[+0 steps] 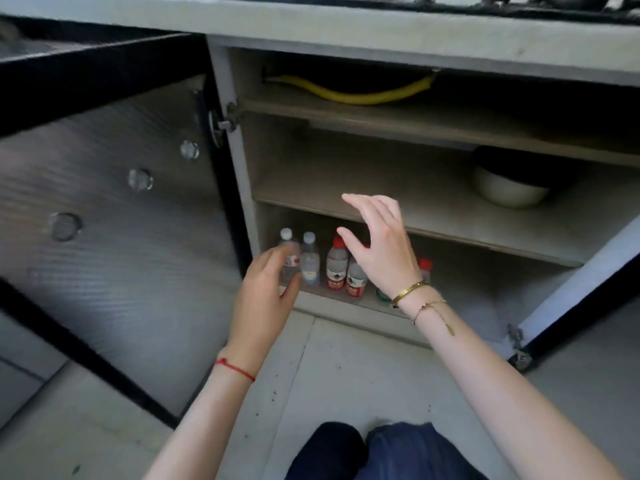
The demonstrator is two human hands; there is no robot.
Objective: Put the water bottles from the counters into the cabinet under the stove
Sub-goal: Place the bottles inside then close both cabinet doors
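The cabinet under the stove is open, and several water bottles stand in a row at the front of its bottom shelf [460, 271]. Two clear bottles with white caps [310, 261] are at the left, then red-capped bottles with red labels [336, 268], and one more red-capped bottle [425, 266] behind my right wrist. My left hand [265, 299] is just in front of the leftmost bottle, fingers curled loosely, holding nothing. My right hand [381, 247] hovers in front of the red-capped bottles, fingers spread, empty. Part of the row is hidden by it.
The left cabinet door [114, 237] swings wide open to my left; the right door [581, 282] is open at the right. A white bowl [509, 192] sits on the middle shelf, a yellow hose [363, 95] above. My knees [377, 452] are on the grey floor.
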